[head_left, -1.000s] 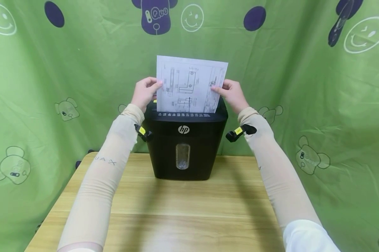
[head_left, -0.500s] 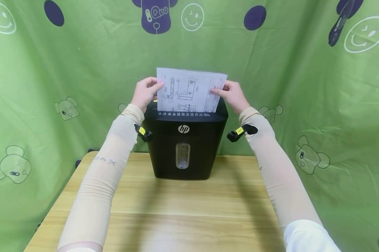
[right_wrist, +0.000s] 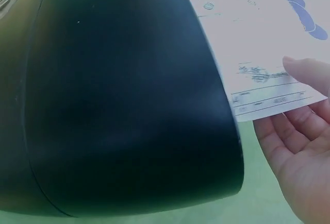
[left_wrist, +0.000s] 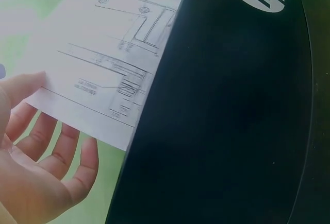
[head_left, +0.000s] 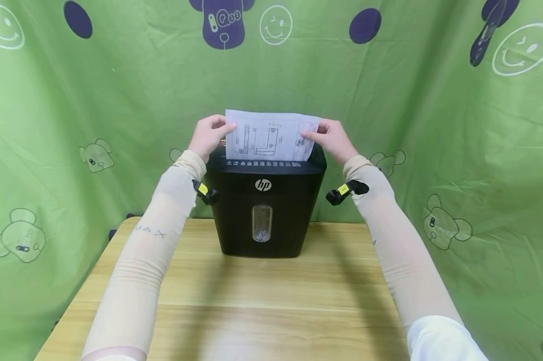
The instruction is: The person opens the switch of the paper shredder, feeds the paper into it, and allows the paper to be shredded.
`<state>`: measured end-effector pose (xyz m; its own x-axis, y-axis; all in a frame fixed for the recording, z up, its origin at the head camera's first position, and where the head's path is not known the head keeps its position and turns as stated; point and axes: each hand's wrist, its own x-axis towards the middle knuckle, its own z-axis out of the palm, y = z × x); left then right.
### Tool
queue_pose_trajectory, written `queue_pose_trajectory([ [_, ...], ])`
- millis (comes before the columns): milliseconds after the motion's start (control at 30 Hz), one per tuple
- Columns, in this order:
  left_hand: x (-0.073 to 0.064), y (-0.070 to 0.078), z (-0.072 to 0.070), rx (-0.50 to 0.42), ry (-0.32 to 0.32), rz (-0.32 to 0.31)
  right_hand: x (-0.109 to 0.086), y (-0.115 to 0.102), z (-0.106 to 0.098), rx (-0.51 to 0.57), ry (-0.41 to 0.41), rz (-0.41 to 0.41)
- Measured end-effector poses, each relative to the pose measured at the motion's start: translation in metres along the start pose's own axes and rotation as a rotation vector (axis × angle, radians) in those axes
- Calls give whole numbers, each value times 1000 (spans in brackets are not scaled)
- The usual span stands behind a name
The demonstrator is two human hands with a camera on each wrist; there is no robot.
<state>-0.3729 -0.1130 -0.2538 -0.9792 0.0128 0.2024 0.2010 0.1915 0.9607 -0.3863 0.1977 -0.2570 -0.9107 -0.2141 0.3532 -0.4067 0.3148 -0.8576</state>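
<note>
A sheet of paper (head_left: 264, 135) printed with a technical drawing stands upright in the top of a black HP paper shredder (head_left: 235, 210); its lower part is hidden inside. My left hand (head_left: 210, 135) pinches the sheet's left edge, thumb on the printed face and fingers behind. On the opposite edge, my right hand (head_left: 335, 139) pinches the paper in the same way. In the left wrist view, the thumb lies on the margin of the paper (left_wrist: 77, 74) and the other fingers spread below it. The right wrist view has the paper (right_wrist: 247, 44) between thumb and fingers beside the shredder's dark side (right_wrist: 129, 90).
The shredder stands near the back of a wooden table (head_left: 271, 306). A small window (head_left: 262, 223) in its front shows paper bits at the bottom. A green patterned curtain (head_left: 140, 90) hangs behind and on both sides. Small black wrist cameras sit at both wrists.
The sheet has moved steadily down into the shredder, so less of it shows above the top. Both hands keep their pinch and stay almost in place while the paper's top edge drops toward them.
</note>
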Motion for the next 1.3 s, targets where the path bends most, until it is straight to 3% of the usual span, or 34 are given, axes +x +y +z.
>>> queue_pose_trajectory([
  [200,-1,0,0,39,-33,18,-1,0,1,-9,12,-31],
  [433,-2,0,-3,217,-38,76,-1,3,-1,-80,-9,-19],
  [567,-4,2,-4,194,-41,96,-2,2,-1,-79,17,-22],
  [833,-5,2,-4,168,-37,68,-4,-5,-2,-77,-1,-11],
  [1300,-6,-3,-6,142,-16,79,-1,3,-2,-73,1,-21],
])
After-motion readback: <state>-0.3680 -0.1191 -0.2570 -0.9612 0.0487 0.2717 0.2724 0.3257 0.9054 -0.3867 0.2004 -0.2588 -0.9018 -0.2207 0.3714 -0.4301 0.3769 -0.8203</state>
